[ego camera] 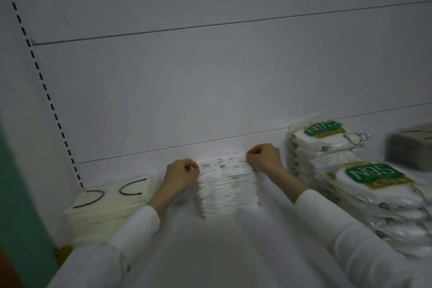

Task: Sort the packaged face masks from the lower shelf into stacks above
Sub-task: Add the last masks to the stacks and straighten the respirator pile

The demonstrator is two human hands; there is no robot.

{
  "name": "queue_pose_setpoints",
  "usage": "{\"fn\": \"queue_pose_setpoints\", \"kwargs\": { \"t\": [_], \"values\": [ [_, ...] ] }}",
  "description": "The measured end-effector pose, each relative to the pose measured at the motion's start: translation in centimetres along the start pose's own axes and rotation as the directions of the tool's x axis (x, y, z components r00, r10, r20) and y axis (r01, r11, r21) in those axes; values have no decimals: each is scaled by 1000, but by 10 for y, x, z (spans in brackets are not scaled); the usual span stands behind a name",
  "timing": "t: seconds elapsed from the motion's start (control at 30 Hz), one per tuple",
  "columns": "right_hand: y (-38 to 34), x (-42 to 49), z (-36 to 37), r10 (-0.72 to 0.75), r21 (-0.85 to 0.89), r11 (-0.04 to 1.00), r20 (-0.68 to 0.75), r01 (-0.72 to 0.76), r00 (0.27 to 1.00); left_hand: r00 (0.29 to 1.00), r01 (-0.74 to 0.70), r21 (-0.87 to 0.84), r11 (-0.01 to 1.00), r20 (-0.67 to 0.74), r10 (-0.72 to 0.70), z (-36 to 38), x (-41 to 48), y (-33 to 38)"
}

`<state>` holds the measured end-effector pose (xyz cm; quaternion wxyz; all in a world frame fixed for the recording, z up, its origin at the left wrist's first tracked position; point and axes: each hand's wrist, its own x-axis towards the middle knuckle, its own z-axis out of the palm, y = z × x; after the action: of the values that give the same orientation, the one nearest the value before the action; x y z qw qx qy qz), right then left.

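Left hand (181, 174) and right hand (264, 159) apart, fingers curled, each pinching one end of the top pack (222, 165) on the middle stack (228, 190); N95 stacks (327, 145) right of it, cream stack (105, 203) left; packs likely light, floppy, slick-filmed; grip short edges, keep level.

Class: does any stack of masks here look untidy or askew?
Yes: the N95 stacks at right lean, their packs staggered. The patterned stack, gripped by left hand and right hand, looks even.
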<state>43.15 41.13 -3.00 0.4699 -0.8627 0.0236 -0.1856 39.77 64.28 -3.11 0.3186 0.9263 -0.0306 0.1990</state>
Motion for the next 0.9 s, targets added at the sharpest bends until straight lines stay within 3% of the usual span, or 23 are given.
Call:
{"fn": "queue_pose_setpoints", "kwargs": {
  "t": [0.13,0.27,0.43,0.6,0.7,0.9],
  "values": [
    [6,-3,-1,-70,-16,997,-53,69,996,998,-36,41,999,-58,38,-4,-2,-4],
    [1,-11,-6,-275,-80,960,-112,267,955,990,-72,102,992,-116,83,-14,-9,-7],
    [-22,-28,-3,-509,-113,855,1,506,861,977,-111,185,977,-161,141,-32,-37,-9],
    [-52,-64,18,-681,30,730,121,683,722,965,-72,269,961,-226,135,-66,-78,-30],
    [-71,-84,36,-738,110,672,172,732,652,966,18,332,943,-251,69,-98,-100,-52],
    [-104,-114,92,-761,126,633,286,764,583,946,151,300,942,-322,-49,-156,-109,-105]
  ]
}}
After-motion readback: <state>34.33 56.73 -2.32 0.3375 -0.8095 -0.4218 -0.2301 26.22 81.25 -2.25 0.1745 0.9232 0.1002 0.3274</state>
